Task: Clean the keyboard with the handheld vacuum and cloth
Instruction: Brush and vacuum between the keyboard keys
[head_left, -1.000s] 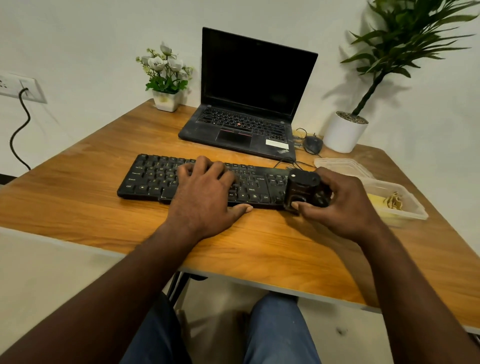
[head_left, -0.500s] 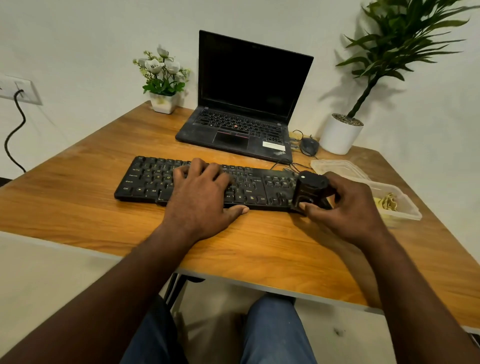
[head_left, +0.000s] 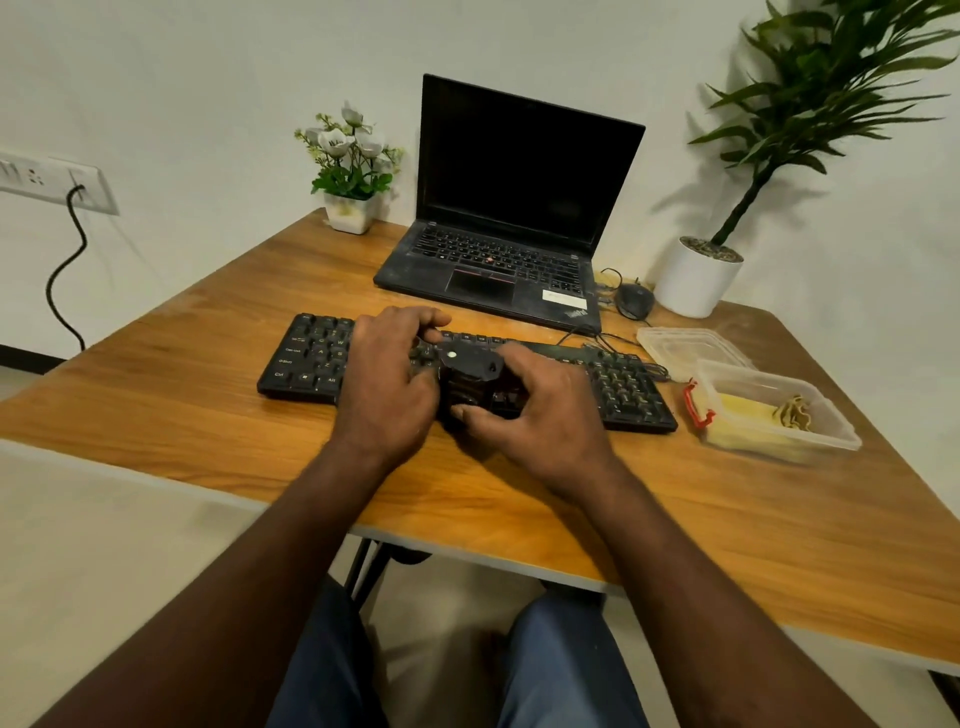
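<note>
Midway, vacuum (head_left: 470, 366) between hands (head_left: 387, 387) (head_left: 545, 410), atop keyboard (head_left: 623, 387).

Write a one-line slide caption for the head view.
Right hand holds the handheld vacuum on the middle of the keyboard; left hand rests on the keys beside it.

We read white legends at left end of keyboard (head_left: 311, 358): "Ctrl" on bottom corner key, "Alt" further right in same row, "Shift" above Ctrl, "Caps Lock" above that. Nearby we just make out single letters A, Z, W. Other key legends too small for us.

Laptop (head_left: 519, 171): slanted logo (head_left: 576, 313) on front right corner of palm rest, letters too blurred to read. White sticker (head_left: 563, 298) just beside it, print unreadable.

Vacuum (head_left: 470, 364): white round dot on top, no text we can read.

Socket plate (head_left: 52, 179) on wall: markings illegible.
</note>
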